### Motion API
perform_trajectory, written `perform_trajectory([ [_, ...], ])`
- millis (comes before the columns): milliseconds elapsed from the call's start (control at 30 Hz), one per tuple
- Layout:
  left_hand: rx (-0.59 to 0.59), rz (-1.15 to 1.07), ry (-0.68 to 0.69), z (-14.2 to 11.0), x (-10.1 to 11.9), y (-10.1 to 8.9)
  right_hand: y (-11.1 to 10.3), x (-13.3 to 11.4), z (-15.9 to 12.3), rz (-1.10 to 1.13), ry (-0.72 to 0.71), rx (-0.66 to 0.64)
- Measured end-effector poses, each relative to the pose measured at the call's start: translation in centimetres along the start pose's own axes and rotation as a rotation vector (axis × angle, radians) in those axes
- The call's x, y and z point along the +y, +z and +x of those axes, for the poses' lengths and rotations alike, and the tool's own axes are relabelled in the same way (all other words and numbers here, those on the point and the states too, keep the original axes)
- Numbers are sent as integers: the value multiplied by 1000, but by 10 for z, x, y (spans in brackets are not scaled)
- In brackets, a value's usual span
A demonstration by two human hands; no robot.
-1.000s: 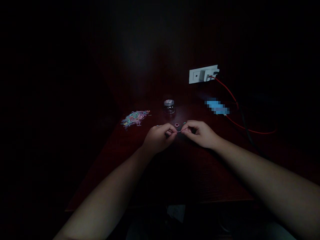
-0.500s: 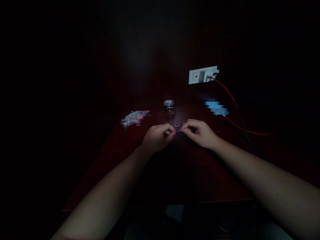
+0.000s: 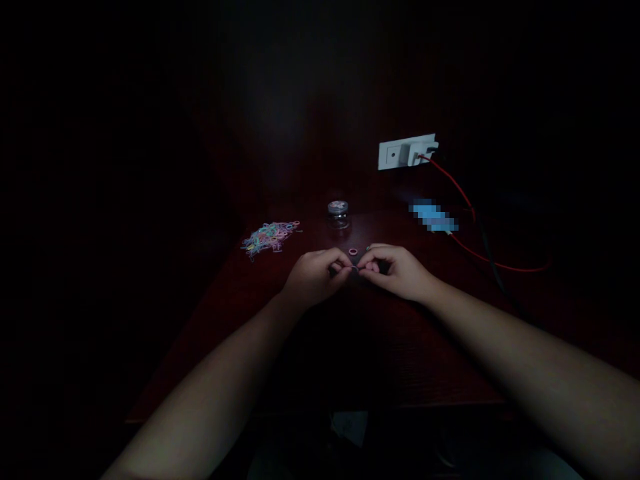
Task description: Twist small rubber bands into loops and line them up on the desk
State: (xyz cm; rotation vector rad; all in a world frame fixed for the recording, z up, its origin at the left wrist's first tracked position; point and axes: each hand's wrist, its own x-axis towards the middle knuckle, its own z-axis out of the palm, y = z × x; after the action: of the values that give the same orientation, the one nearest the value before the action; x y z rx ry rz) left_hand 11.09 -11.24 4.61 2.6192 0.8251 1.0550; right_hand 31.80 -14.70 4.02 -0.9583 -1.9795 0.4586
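Observation:
Between my hands is a thin, pale rubber band (image 3: 355, 267), small and partly hidden by fingertips. My left hand (image 3: 320, 275) pinches one side of it between thumb and forefinger. On the other side, my right hand (image 3: 395, 270) grips it in a like pinch, the fingertips close to those of the left. A pink rubber band ring (image 3: 353, 252) lies on the table just beyond the fingertips. Something small and green (image 3: 369, 248) peeks out behind my right forefinger. Farther left lies a loose pile of many-coloured rubber bands (image 3: 271, 237).
A small clear jar (image 3: 338, 215) with a grey-rimmed lid stands behind my hands on the dark red table (image 3: 230, 313). To the right, a blurred blue device (image 3: 433, 217) joins a red cable (image 3: 480, 255) that runs to a plug in the wall socket (image 3: 407, 152).
My fingertips have come slightly closer together. The band, stretched straight between them before, now looks slacker and curved. The pile and jar stay put.

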Motion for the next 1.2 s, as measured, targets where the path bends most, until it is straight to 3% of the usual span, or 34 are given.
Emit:
perform_trajectory([
  [233, 49, 34, 34, 0, -3, 1, -1, 1, 0, 10, 8, 10],
  [467, 26, 31, 33, 0, -1, 0, -2, 1, 0, -31, 8, 45],
  [600, -43, 64, 4, 0, -5, -1, -8, 3, 1, -58, 15, 100],
  [700, -173, 145, -12, -2, -13, -3, -18, 10, 3, -103, 43, 182],
  [800, -285, 209, -54, -5, -19, -5, -30, 19, 6, -163, 163, 301],
  [900, -297, 233, -123, -6, -20, -6, -38, 25, 8, -191, 286, 377],
  [1067, -404, 169, -187, -6, -18, -4, -37, 31, 7, -200, 343, 291],
  [1200, -375, 178, -119, -7, -20, -1, -33, 31, 6, -241, 307, 240],
])
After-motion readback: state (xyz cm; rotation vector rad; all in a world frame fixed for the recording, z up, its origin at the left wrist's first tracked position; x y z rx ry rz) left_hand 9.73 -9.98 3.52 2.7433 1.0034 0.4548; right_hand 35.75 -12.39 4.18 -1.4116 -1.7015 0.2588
